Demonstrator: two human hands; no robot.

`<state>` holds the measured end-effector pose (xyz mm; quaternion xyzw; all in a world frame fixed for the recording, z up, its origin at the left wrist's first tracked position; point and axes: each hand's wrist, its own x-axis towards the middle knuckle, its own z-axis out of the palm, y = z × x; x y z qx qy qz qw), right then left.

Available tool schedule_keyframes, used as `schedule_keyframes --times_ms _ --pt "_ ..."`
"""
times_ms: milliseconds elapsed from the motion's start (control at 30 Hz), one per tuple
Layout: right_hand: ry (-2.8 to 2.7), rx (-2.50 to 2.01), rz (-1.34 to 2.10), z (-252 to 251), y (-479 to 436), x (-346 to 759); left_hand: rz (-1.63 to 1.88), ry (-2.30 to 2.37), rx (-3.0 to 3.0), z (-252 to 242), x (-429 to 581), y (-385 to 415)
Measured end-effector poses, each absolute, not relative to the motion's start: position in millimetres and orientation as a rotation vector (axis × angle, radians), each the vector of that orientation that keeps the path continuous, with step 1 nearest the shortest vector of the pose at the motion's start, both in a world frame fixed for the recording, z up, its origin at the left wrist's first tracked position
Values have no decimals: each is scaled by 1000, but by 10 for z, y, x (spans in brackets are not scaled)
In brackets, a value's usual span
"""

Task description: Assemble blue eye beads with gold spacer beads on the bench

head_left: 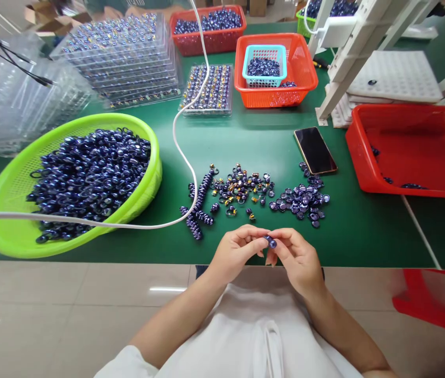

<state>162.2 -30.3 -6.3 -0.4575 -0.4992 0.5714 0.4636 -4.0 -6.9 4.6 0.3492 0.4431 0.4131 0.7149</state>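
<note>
Close to the table's front edge, my left hand point(238, 251) and my right hand point(295, 257) meet, thumbs and forefingers pinched on one small shiny dark-blue ring-like piece point(271, 242). Its far side is hidden by my fingers. Just beyond them lies a loose pile of dark-blue pieces with gold-coloured parts point(242, 185). On its left, dark-blue rings are lined up in short rows point(203, 191). To its right is a heap of flat, roundish dark-blue caps point(303, 200).
A large green basket point(156, 157) heaped with dark-blue rings stands left. A white cable point(185, 157) crosses the table. Farther back are stacked clear trays point(167, 68), a filled tray point(209, 89) and an orange basket point(305, 79). A phone point(315, 150) and a red bin point(415, 149) are right.
</note>
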Motion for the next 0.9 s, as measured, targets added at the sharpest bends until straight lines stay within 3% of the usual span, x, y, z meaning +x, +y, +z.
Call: schedule_keyframes --times_ms 300,900 --pt "-1756 -1184 735 -18 -225 1651 870 945 481 5 10 -59" --pt "-1752 -1173 806 -21 -181 1665 904 959 493 0 36 -50"
